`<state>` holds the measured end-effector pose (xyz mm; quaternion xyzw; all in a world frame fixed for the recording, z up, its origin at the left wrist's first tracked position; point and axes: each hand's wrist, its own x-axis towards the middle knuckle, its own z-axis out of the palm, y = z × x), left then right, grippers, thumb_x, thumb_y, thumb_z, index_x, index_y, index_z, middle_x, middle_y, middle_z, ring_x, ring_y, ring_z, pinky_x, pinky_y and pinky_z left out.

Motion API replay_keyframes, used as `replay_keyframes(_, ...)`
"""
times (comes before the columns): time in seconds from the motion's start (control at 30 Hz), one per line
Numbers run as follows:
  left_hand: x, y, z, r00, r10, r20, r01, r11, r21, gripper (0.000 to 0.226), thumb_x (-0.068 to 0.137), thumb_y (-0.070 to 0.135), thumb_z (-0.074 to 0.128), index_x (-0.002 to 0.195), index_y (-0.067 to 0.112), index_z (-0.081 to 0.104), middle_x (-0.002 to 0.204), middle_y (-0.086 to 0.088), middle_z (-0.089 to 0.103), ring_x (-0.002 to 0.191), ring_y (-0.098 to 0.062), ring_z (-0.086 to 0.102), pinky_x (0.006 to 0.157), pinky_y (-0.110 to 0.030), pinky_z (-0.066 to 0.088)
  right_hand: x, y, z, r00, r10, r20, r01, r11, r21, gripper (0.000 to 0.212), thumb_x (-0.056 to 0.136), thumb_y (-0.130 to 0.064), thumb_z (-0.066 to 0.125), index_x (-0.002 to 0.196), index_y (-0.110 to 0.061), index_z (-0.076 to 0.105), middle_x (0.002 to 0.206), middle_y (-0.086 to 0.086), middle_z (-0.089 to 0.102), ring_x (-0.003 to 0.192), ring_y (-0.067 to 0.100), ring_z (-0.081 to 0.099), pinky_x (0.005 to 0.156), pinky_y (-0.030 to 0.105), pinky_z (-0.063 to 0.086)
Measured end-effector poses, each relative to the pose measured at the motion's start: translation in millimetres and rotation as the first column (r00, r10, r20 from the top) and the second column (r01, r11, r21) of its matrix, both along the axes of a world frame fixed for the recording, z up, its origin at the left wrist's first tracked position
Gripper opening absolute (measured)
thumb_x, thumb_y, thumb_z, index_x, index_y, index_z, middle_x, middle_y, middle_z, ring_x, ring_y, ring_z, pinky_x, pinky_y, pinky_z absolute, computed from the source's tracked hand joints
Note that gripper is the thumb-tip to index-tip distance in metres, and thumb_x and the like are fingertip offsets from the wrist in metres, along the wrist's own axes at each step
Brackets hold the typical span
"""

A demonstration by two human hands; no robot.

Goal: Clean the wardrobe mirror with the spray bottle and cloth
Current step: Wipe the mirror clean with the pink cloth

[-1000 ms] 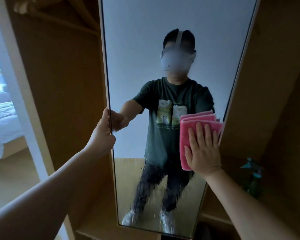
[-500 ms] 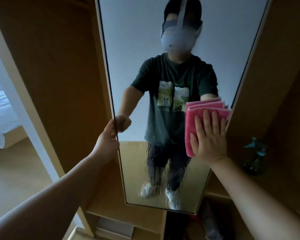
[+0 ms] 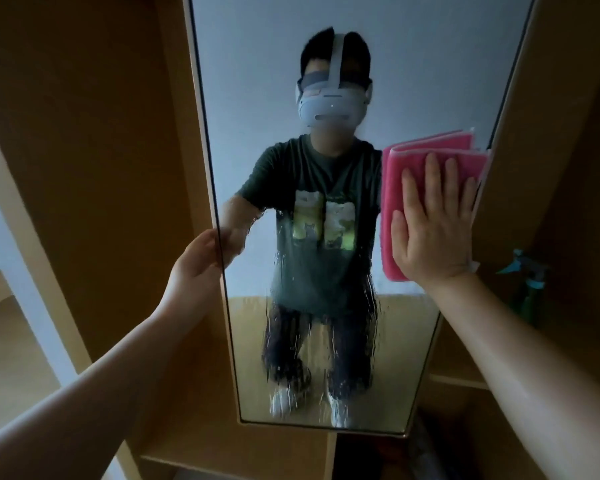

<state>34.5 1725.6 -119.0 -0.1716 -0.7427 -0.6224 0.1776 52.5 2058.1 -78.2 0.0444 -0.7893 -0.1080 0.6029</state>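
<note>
A tall wardrobe mirror fills the middle of the view, its lower half streaked with running spray drops. My left hand grips the mirror's left edge at mid height. My right hand lies flat, fingers straight, and presses a folded pink cloth against the glass by the right edge. A green spray bottle with a teal trigger stands on a wardrobe shelf to the right, dim and partly in shadow.
Wooden wardrobe panels flank the mirror on both sides. A shelf runs below the bottle at the right. A dark open compartment lies under the mirror. Pale floor shows at the far left.
My right hand and the pink cloth have stayed by the mirror's right edge. The camera has tilted down and back up. My left hand keeps its grip on the left edge.
</note>
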Motion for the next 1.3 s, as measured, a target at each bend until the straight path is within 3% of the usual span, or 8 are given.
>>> replay_keyframes(0.23, -15, 12, -33, 0.991, -0.018, -0.132, 0.027, 0.997, 0.069, 0.036, 0.090, -0.017, 0.032, 0.100, 0.008, 0.055, 0.098, -0.018, 0.066, 0.088, -0.026, 0.070, 0.071, -0.035, 0.060, 2, -2, 1, 0.997, -0.054, -0.057, 0.055, 0.998, 0.018, 0.056, 0.100, -0.035, 0.028, 0.150, -0.011, 0.025, 0.156, 0.021, 0.021, 0.144, 0.042, 0.017, 0.118, 0.053, 0.004)
replay_keyframes(0.4, -29, 20, -65, 0.978, 0.043, -0.202, 0.017, 0.958, 0.287, 0.031, 0.103, 0.011, 0.035, 0.128, 0.012, 0.052, 0.089, 0.000, 0.068, 0.076, -0.007, 0.067, 0.064, -0.021, 0.054, 3, -3, -4, 0.992, -0.106, -0.070, 0.108, 0.994, 0.017, 0.057, 0.101, -0.038, 0.022, 0.152, -0.013, 0.019, 0.159, 0.018, 0.015, 0.145, 0.040, 0.013, 0.118, 0.052, 0.004)
replay_keyframes(0.57, -25, 24, -82, 0.962, 0.068, -0.263, 0.027, 0.940, 0.341, 0.027, 0.103, 0.015, 0.035, 0.116, 0.023, 0.057, 0.067, 0.007, 0.071, 0.064, -0.007, 0.069, 0.055, -0.020, 0.055, 3, 1, -14, 0.986, -0.160, -0.043, 0.161, 0.987, 0.013, 0.060, 0.100, -0.041, 0.014, 0.153, -0.014, 0.015, 0.159, 0.016, 0.013, 0.146, 0.038, 0.011, 0.119, 0.052, 0.005)
replay_keyframes(0.67, -30, 24, -91, 0.973, 0.047, -0.227, 0.038, 0.934, 0.355, 0.030, 0.100, 0.016, 0.035, 0.124, 0.019, 0.052, 0.065, -0.008, 0.070, 0.066, -0.031, 0.068, 0.067, -0.045, 0.060, 3, 4, -21, 0.986, -0.164, -0.031, 0.164, 0.986, -0.001, 0.061, 0.099, -0.042, 0.012, 0.153, -0.014, 0.015, 0.160, 0.016, 0.013, 0.146, 0.037, 0.011, 0.119, 0.052, 0.004)
replay_keyframes(0.8, -32, 33, -99, 0.962, 0.109, -0.252, 0.007, 0.908, 0.419, 0.034, 0.102, 0.009, 0.037, 0.133, 0.011, 0.052, 0.094, -0.012, 0.071, 0.083, -0.025, 0.071, 0.078, -0.039, 0.059, 2, 4, -32, 0.984, -0.174, -0.040, 0.174, 0.985, -0.017, 0.061, 0.099, -0.041, 0.011, 0.153, -0.013, 0.014, 0.159, 0.016, 0.013, 0.146, 0.037, 0.012, 0.119, 0.051, 0.005)
replay_keyframes(0.9, -25, 33, -100, 0.957, 0.104, -0.271, 0.011, 0.920, 0.392, 0.029, 0.103, 0.012, 0.039, 0.126, 0.020, 0.055, 0.077, 0.002, 0.072, 0.065, -0.006, 0.070, 0.059, -0.020, 0.057, 3, 5, -40, 0.986, -0.166, -0.030, 0.165, 0.986, -0.027, 0.061, 0.099, -0.042, 0.009, 0.153, -0.013, 0.014, 0.159, 0.016, 0.014, 0.146, 0.037, 0.012, 0.120, 0.050, 0.005)
replay_keyframes(1.0, -33, 23, -99, 0.975, 0.026, -0.222, 0.065, 0.918, 0.392, 0.030, 0.103, 0.018, 0.041, 0.127, 0.025, 0.058, 0.070, -0.006, 0.069, 0.064, -0.023, 0.067, 0.070, -0.042, 0.058, 4, 7, -54, 0.986, -0.163, -0.028, 0.163, 0.986, -0.029, 0.062, 0.099, -0.042, 0.009, 0.153, -0.013, 0.017, 0.159, 0.016, 0.016, 0.146, 0.037, 0.014, 0.120, 0.050, 0.005)
replay_keyframes(1.3, -23, 20, -100, 0.947, 0.062, -0.316, -0.022, 0.991, 0.130, 0.038, 0.102, 0.013, 0.031, 0.135, 0.025, 0.046, 0.075, -0.030, 0.066, 0.065, -0.044, 0.066, 0.066, -0.054, 0.059, 4, 4, -129, 0.991, -0.131, -0.007, 0.130, 0.990, -0.055, 0.059, 0.102, -0.041, 0.008, 0.152, -0.013, 0.017, 0.158, 0.017, 0.018, 0.145, 0.038, 0.016, 0.119, 0.052, 0.009)
